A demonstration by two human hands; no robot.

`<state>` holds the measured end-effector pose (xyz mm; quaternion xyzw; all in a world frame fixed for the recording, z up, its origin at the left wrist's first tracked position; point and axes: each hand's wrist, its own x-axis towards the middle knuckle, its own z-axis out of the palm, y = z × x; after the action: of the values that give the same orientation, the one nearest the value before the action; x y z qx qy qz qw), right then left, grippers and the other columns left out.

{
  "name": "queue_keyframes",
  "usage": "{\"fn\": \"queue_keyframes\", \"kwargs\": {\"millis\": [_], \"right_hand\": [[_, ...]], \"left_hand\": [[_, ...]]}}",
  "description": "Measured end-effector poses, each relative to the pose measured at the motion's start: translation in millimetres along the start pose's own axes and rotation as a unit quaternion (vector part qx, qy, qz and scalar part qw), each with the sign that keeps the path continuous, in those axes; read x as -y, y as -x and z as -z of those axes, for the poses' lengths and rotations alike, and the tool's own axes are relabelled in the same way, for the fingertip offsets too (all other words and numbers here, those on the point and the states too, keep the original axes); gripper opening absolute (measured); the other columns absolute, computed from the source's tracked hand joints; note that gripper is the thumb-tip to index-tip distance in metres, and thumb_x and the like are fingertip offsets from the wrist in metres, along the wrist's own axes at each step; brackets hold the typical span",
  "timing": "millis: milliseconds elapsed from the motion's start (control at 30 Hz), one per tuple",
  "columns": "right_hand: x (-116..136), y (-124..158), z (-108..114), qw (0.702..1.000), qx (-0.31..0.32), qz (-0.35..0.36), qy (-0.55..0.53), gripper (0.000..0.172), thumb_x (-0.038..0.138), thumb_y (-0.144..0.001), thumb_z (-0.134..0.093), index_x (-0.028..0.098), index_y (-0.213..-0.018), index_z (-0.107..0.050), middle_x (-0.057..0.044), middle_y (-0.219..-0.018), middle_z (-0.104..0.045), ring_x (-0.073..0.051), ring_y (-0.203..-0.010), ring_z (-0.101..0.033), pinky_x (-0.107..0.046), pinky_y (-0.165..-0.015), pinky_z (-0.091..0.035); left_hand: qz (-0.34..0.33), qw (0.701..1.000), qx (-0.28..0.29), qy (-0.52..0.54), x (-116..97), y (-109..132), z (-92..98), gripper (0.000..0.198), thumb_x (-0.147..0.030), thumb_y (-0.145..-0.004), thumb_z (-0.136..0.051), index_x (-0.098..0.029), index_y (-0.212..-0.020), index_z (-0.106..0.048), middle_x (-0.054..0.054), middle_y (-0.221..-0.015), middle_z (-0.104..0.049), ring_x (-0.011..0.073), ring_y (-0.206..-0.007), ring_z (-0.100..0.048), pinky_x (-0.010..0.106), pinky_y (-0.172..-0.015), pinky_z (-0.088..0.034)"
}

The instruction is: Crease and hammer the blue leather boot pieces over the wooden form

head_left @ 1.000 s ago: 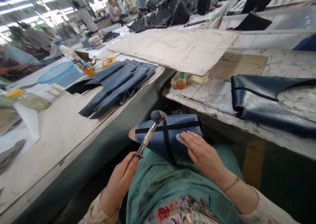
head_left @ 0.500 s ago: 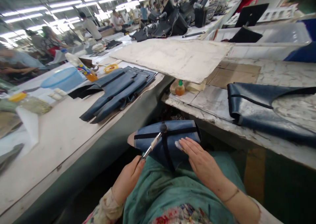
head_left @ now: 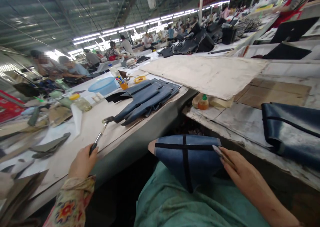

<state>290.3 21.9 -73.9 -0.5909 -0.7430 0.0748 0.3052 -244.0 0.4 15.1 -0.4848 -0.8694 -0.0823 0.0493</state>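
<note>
The long pale desk (head_left: 75, 143) is running along my left side, and a scuffed second desk (head_left: 240, 120) is standing ahead of me on the right. A big grey sheet (head_left: 207, 73) is lying across that second desk. A fanned stack of blue strips (head_left: 147, 98) is resting on the left desk, near its edge. A dark folded panel (head_left: 292, 130) is sitting on the right desk, well apart from my hands. I am wearing a teal apron (head_left: 175, 200), and the blue leather piece (head_left: 187, 153), crossed by two black bands, is lying on my lap over it, between the two desks. My right hand (head_left: 240, 173) is lying flat, fingers released and stretched out, their tips touching the piece's right edge. My left hand (head_left: 83, 162) is out over the left desk, fingers clenched around the handle of a hammer (head_left: 101, 133), whose head is pointing away from me above the desktop. A small orange bottle (head_left: 203, 102) is standing just under the sheet's near edge.
</note>
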Motion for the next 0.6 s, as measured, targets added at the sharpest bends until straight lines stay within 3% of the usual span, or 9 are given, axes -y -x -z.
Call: {"fn": "queue_keyframes", "kwargs": {"millis": [67,133,233,300,367,467,600], "right_hand": [[1,-3,-2,0.995,0.045,-0.053,-0.074,0.046,0.046,-0.085,-0.041,0.02,-0.121,-0.052,-0.009,-0.119,-0.061,-0.022,-0.107,-0.059,-0.039,-0.095,-0.049],[0,-8,-4,0.979,0.068,-0.121,-0.148,0.05,0.05,-0.082,-0.044,0.02,-0.121,-0.053,-0.008,-0.121,-0.061,-0.023,-0.112,-0.057,-0.041,-0.1,-0.045],[-5,-22,-4,0.942,0.092,-0.208,-0.248,0.058,0.055,-0.075,-0.051,0.017,-0.118,-0.055,-0.009,-0.11,-0.067,-0.024,-0.101,-0.062,-0.039,-0.093,-0.049],[-2,-34,0,0.923,0.111,-0.23,-0.288,0.059,0.055,-0.072,-0.054,0.014,-0.116,-0.057,-0.008,-0.093,-0.071,-0.023,-0.083,-0.065,-0.036,-0.076,-0.054],[14,-46,9,0.929,0.102,-0.215,-0.285,0.055,0.052,-0.073,-0.054,0.014,-0.112,-0.059,-0.007,-0.088,-0.071,-0.021,-0.078,-0.065,-0.034,-0.071,-0.053],[65,-61,30,0.953,0.065,-0.12,-0.271,0.042,0.044,-0.079,-0.051,0.019,-0.111,-0.059,-0.006,-0.101,-0.069,-0.02,-0.093,-0.063,-0.033,-0.085,-0.05],[146,-75,48,0.955,0.059,0.062,-0.284,0.03,0.022,-0.081,-0.047,0.022,-0.107,-0.06,-0.004,-0.101,-0.068,-0.015,-0.09,-0.062,-0.026,-0.081,-0.049]], "left_hand": [[0.01,0.998,0.034,-0.045,13,-12,-7.5,0.051,-0.042,-0.085,-0.027,-0.009,-0.113,-0.055,0.019,-0.104,-0.06,0.0326,-0.1,-0.057,0.045,-0.087,-0.046],[0.008,0.997,0.009,-0.079,12,-15,-17.2,0.051,-0.039,-0.085,-0.026,-0.009,-0.115,-0.055,0.021,-0.111,-0.058,0.0367,-0.102,-0.055,0.052,-0.085,-0.046],[-0.078,0.994,-0.082,-0.009,-18,-1,-35.2,0.049,-0.04,-0.083,-0.03,-0.013,-0.115,-0.055,0.019,-0.119,-0.056,0.037,-0.109,-0.051,0.055,-0.091,-0.042],[-0.167,0.975,-0.057,0.134,-51,17,-50.5,0.047,-0.043,-0.082,-0.036,-0.015,-0.113,-0.056,0.015,-0.115,-0.059,0.0297,-0.112,-0.052,0.045,-0.101,-0.038],[-0.176,0.941,0.054,0.283,-87,36,-68.5,0.045,-0.048,-0.08,-0.042,-0.019,-0.11,-0.057,0.011,-0.113,-0.061,0.0254,-0.108,-0.055,0.039,-0.101,-0.04],[-0.067,0.871,0.193,0.447,-130,59,-98.3,0.048,-0.052,-0.077,-0.047,-0.022,-0.114,-0.057,0.008,-0.121,-0.059,0.0265,-0.113,-0.053,0.037,-0.091,-0.047],[0.088,0.727,0.28,0.621,-151,72,-130.9,0.052,-0.052,-0.08,-0.048,-0.026,-0.124,-0.049,0.006,-0.135,-0.05,0.0248,-0.119,-0.05,0.033,-0.081,-0.049]]}}
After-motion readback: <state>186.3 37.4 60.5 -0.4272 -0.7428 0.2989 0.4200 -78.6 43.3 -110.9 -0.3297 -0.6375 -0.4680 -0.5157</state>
